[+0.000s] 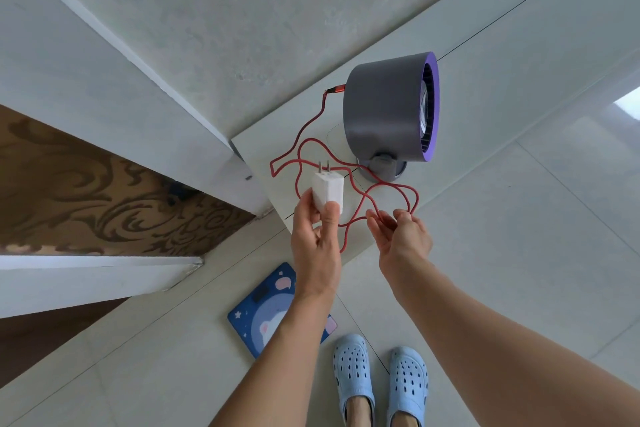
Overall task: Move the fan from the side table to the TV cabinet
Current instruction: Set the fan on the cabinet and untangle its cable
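Note:
A grey fan point(384, 107) with a purple front rim stands on its round base on a pale cabinet top point(485, 45), facing right. A red braided cable point(301, 135) runs from its back and loops loosely over the surface near the corner. My left hand point(317, 239) holds the white plug adapter point(327, 192) at the cable's end, prongs pointing up. My right hand point(401, 234) pinches a loop of the red cable just right of the adapter. Both hands are in front of the fan, below its base.
A grey wall point(173, 10) meets the cabinet top on the left. A white ledge point(86, 274) and a brown patterned panel point(86, 191) lie further left. On the tiled floor sit a blue bathroom scale point(256, 319) and my feet in pale blue clogs point(381, 381).

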A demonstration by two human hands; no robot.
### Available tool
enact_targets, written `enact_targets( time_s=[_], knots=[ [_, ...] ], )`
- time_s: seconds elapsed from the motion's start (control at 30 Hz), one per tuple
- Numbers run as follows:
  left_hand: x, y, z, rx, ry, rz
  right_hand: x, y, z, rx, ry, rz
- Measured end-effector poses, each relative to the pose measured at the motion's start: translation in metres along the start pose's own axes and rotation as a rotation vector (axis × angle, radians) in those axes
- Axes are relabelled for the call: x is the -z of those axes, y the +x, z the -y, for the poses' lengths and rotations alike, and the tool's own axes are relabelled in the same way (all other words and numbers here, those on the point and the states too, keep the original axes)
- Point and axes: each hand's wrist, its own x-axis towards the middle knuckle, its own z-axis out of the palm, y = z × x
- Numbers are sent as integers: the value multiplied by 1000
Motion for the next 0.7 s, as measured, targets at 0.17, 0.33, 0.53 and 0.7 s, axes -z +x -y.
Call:
enact_targets(
  time_s=[0.17,0.33,0.53,0.7],
  knots=[
    [-4,-1,10,79,53,72,-7,-2,-5,17,-14,42],
    [1,18,17,188,126,68,-11,-3,-4,91,-279,96],
    [7,34,18,171,252,82,-3,3,-7,103,-401,13],
    [6,45,29,199,406,45,4,8,-6,81,-351,-19]
  ],
)
